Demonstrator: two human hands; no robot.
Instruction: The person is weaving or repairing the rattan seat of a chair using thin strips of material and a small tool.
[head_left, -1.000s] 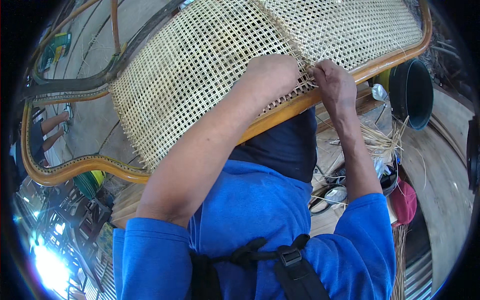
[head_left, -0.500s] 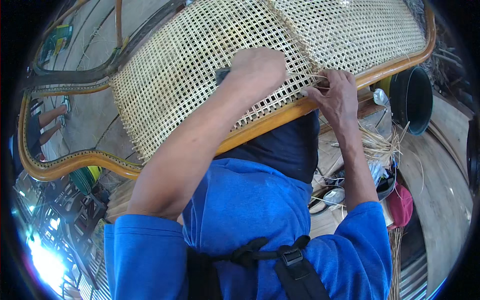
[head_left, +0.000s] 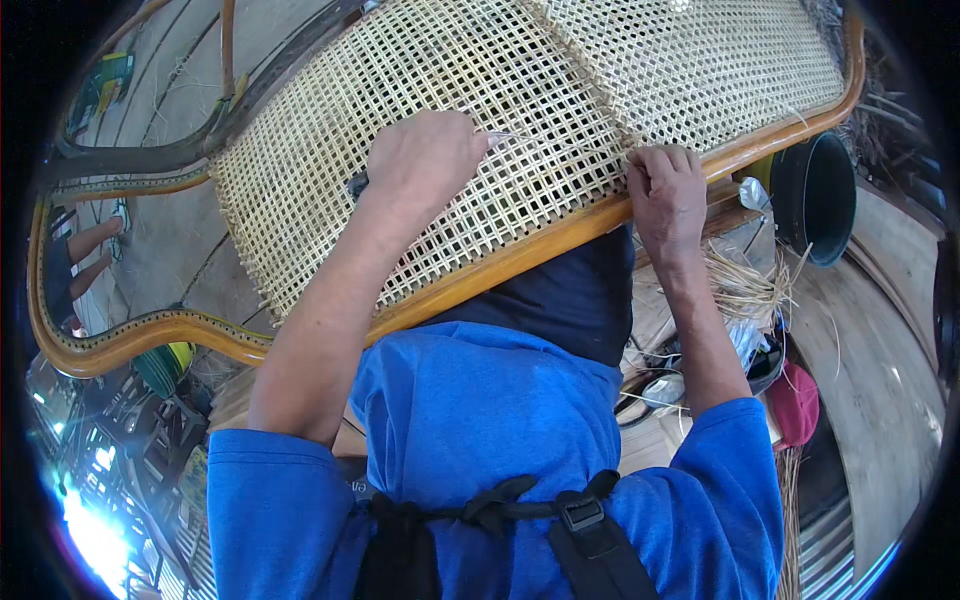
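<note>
A woven cane panel (head_left: pixel 480 80) with an open lattice lies across a curved wooden furniture frame (head_left: pixel 500 262) in front of me. My left hand (head_left: pixel 425 160) is closed above the panel, holding a thin pale cane strand (head_left: pixel 530 137) that runs right toward my other hand. Out of the left fist's wrist side pokes a small dark object (head_left: pixel 357 185), its kind unclear. At the wooden rail, my right hand (head_left: pixel 668 190) has its fingers curled down at the panel's edge, next to the seam (head_left: pixel 600 85). What those fingers grip is hidden.
A dark bucket (head_left: pixel 828 198) stands at the right, near a bundle of loose cane strands (head_left: pixel 750 285). A red cloth item (head_left: pixel 797 405) lies lower down. Another person's legs (head_left: pixel 92 258) show at far left, beyond the curved frame with its row of holes.
My left hand has moved left, away from the right hand, drawing out a longer stretch of strand. The right hand has stayed at the rail, its fingers curling in more.
</note>
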